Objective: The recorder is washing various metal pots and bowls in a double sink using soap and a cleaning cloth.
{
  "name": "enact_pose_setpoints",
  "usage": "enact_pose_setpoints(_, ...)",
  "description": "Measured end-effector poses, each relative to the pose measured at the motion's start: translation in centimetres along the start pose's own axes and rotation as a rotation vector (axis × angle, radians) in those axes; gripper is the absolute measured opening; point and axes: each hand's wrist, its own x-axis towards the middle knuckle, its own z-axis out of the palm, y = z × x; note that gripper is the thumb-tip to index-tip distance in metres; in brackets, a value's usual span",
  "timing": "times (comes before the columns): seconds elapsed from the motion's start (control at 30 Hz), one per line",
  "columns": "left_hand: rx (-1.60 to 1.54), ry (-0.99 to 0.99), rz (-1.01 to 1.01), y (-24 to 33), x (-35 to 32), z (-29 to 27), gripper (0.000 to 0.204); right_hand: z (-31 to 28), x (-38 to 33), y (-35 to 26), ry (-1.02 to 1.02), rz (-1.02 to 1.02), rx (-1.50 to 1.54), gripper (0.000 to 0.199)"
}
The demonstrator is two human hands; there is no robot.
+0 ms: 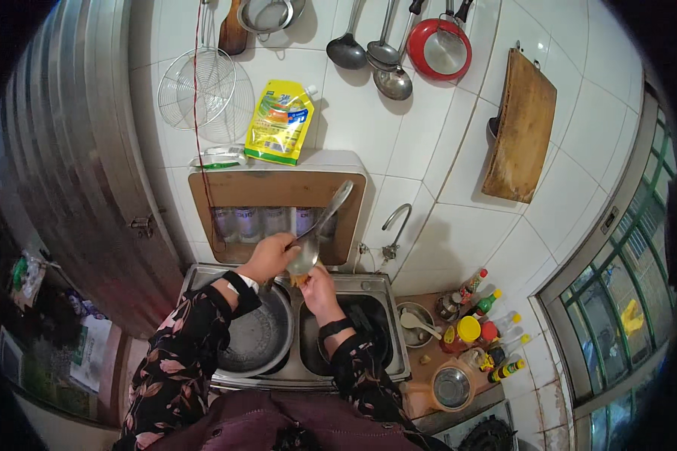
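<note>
Ladle [304, 260], frame centre: left fingers [285, 243] grip it; right fingers [317, 276] pinch a tan scrap [299, 280] at its lower end. Basin [254, 342] covers sink's [399, 331] left side; bottles [487, 302] crowd worktop [435, 350], lower right.

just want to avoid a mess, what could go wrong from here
The ladle in the left hand looks smooth and might slip into the basin or sink below. Its far end points up toward the box, so a wide swing could hit it, though the gap is hard to judge. The bottles stand close together right of the sink, so a bump from the right hand might topple several.
</note>
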Motion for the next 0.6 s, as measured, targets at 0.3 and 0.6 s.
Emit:
enact_pose_setpoints(0.3,-0.076,0.316,0.105,3.1,3.9,-3.5,0.02,-2.7,0.4,0.9,0.057,0.026,-0.243,0.016)
enact_pose_setpoints(0.6,-0.128,0.493,0.08,6.4,20.6,-18.6,0.028,-2.5,0.8,-0.1,0.053,-0.04,-0.707,0.027)
